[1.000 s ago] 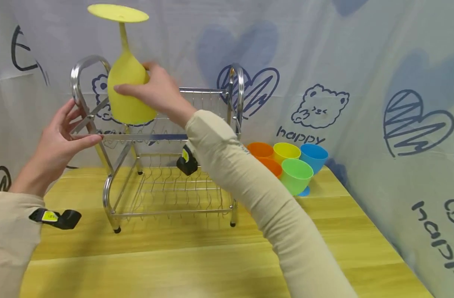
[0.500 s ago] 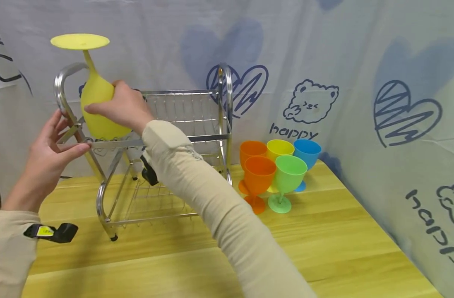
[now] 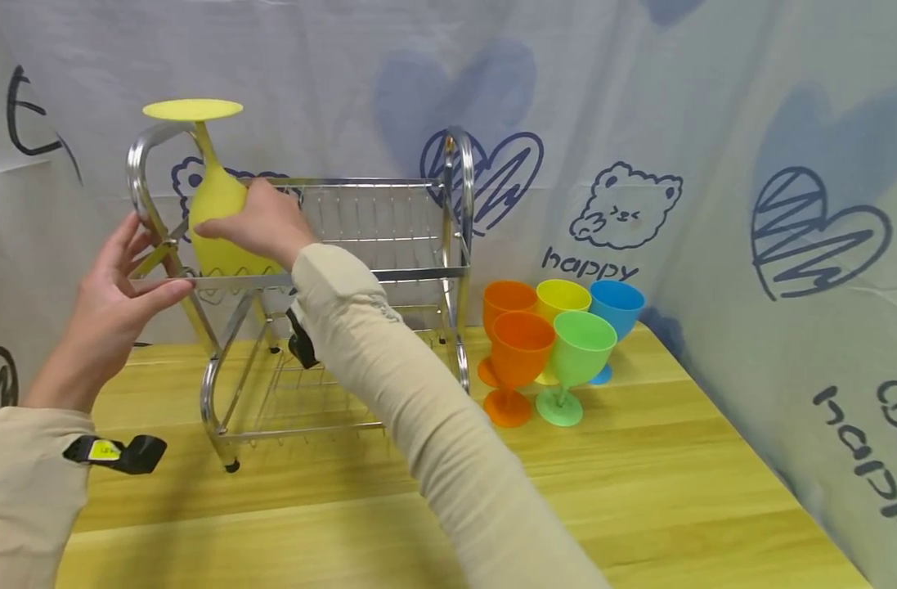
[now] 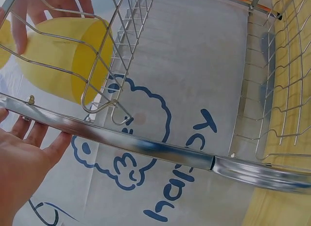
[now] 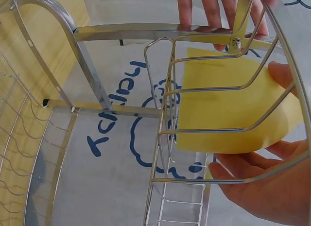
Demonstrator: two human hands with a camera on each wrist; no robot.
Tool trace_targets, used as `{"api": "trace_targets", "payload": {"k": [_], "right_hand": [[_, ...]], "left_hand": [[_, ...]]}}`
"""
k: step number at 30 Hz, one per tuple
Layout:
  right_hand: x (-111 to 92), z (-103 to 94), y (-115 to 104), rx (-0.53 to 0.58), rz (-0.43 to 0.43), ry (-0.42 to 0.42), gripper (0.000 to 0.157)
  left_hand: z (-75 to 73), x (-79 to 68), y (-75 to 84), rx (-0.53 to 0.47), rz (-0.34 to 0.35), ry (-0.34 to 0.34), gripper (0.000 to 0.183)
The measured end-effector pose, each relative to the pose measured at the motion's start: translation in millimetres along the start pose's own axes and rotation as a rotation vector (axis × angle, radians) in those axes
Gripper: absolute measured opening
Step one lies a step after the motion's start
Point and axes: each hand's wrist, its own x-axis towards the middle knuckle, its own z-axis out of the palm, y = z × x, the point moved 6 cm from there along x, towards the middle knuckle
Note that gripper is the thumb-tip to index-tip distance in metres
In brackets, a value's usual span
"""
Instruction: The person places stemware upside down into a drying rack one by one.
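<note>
My right hand [image 3: 260, 225] grips a yellow plastic goblet [image 3: 220, 204] by its bowl, thumb on one side and fingers on the other. The goblet is upside down, its round foot on top, its stem leaning slightly. Its rim is down inside the left end of the upper tier of a chrome dish rack [image 3: 380, 274]. In the right wrist view the bowl [image 5: 223, 102] shows behind the basket wires. My left hand [image 3: 120, 294] holds the rack's left side frame, thumb at the front corner and fingers behind. The left wrist view shows those fingers [image 4: 36, 133] against the metal bar.
Right of the rack, several upright goblets stand close together on the wooden table [image 3: 639, 491]: two orange [image 3: 522, 348], one yellow [image 3: 563, 298], one green [image 3: 582, 348] and one blue [image 3: 617, 307]. A printed curtain [image 3: 330, 74] hangs behind.
My right hand has lowered the yellow goblet from above the rack into the left end of its upper tier. The left hand has stayed on the frame. The head view has shifted slightly.
</note>
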Motion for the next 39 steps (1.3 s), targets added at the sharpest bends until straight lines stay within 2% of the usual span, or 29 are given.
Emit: {"api": "trace_targets", "payload": {"k": [10,16,18,21,23,26,29,33,35,39], "right_hand": [[1,2.3,0,-0.027,0.013,-0.047,0.046],[0,1.7,-3,-0.041,-0.028,-0.092,0.038],[-2,-0.7,-2,-0.053,-0.033,-0.113,0.045],[-5,-7.2,0,-0.087,-0.036,-0.139,0.066],[-8,-12.2,0,-0.114,-0.034,-0.156,0.080],[-17,-20.3,-6,-0.157,-0.071,-0.191,0.087],[-32,-34.0,-15,-0.189,-0.128,-0.223,0.089],[-58,-68.4,-28,-0.200,-0.244,-0.205,0.086],[-73,-89.4,-32,-0.192,-0.306,-0.176,0.081],[-98,-128.5,-32,-0.176,-0.406,-0.090,0.069]], "left_hand": [[0.5,-1.1,3.5,0.001,0.024,0.012,0.086],[-1.1,-0.8,6.0,0.025,0.009,0.029,0.085],[0.6,0.1,5.9,0.065,0.003,0.025,0.085],[4.9,2.8,5.0,0.083,0.010,0.017,0.084],[7.2,3.9,3.8,0.066,0.022,0.014,0.084],[8.0,2.2,2.4,0.009,0.048,0.018,0.084],[7.9,-2.6,0.8,-0.036,0.062,0.013,0.085],[6.3,-8.7,-0.9,-0.039,0.038,0.028,0.085],[4.1,-11.4,-1.3,0.004,0.009,0.046,0.085],[-0.6,-20.5,-3.0,0.185,-0.075,0.078,0.087]]}}
